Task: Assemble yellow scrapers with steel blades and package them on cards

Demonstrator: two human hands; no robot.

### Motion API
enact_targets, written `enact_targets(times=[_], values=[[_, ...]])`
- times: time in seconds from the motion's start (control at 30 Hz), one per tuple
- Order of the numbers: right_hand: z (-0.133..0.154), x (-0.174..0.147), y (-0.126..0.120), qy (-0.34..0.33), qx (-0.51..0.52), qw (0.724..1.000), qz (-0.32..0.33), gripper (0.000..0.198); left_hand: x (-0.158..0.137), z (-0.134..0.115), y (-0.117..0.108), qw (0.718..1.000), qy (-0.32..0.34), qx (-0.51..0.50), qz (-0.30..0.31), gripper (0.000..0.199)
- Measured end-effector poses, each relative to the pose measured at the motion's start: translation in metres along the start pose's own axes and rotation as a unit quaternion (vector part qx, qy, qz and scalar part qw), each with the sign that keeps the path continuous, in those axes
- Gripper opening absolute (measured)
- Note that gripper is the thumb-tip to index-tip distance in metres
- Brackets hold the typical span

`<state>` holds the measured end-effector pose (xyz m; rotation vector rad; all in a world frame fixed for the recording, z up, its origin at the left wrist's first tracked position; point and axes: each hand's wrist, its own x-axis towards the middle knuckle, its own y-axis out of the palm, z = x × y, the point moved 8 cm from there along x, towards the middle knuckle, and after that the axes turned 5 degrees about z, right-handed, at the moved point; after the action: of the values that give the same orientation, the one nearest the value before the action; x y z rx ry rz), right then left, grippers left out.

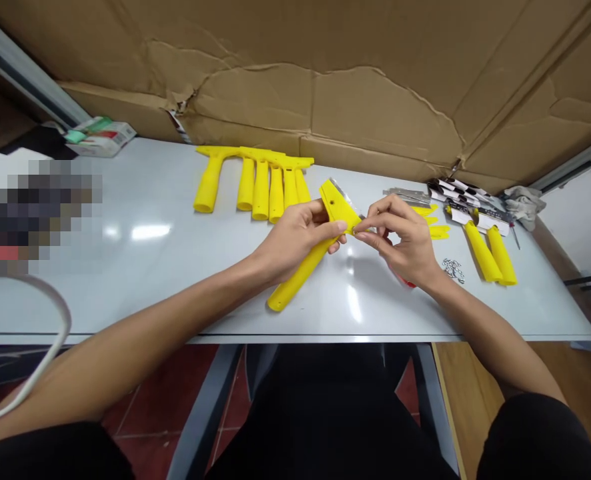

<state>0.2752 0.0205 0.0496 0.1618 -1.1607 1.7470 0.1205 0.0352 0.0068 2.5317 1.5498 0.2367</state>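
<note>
One yellow scraper (315, 259), head view: I see it above the table (165, 287), gripped near its head by the left hand (290, 240). Right hand (405, 240): fingertips at the head's corner; whether they pinch anything, I cannot tell. Small metal pieces (454, 270) lie farther right.

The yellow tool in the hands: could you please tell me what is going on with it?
A person holds the yellow tool above the table in the left hand. The right hand has its fingertips at the right end of the tool's head; whether they pinch a small piece is too small to tell. More yellow tools are in a row towards the back, and a small pile of metal pieces lies to the right.
</note>
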Motion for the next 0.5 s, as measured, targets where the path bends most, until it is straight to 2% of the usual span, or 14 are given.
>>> enact_targets(times=[0.17, 0.33, 0.4, 0.5], values=[[-0.007, -0.006, 0.005, 0.048, 0.012, 0.999, -0.014, 0.013, -0.002, -0.002, 0.001, 0.999, -0.002, 0.036, 0.004, 0.022], [-0.001, -0.011, 0.003, 0.062, 0.040, 0.996, -0.053, 0.010, -0.006, -0.012, 0.004, 0.996, 0.020, 0.090, 0.002, 0.016], [-0.002, -0.011, 0.005, 0.093, 0.081, 0.991, -0.049, 0.013, -0.008, -0.015, 0.006, 0.994, 0.029, 0.110, 0.003, 0.016], [-0.011, -0.014, 0.009, 0.170, 0.173, 0.969, -0.042, 0.027, -0.010, -0.020, 0.010, 0.989, 0.048, 0.138, 0.007, 0.014]])
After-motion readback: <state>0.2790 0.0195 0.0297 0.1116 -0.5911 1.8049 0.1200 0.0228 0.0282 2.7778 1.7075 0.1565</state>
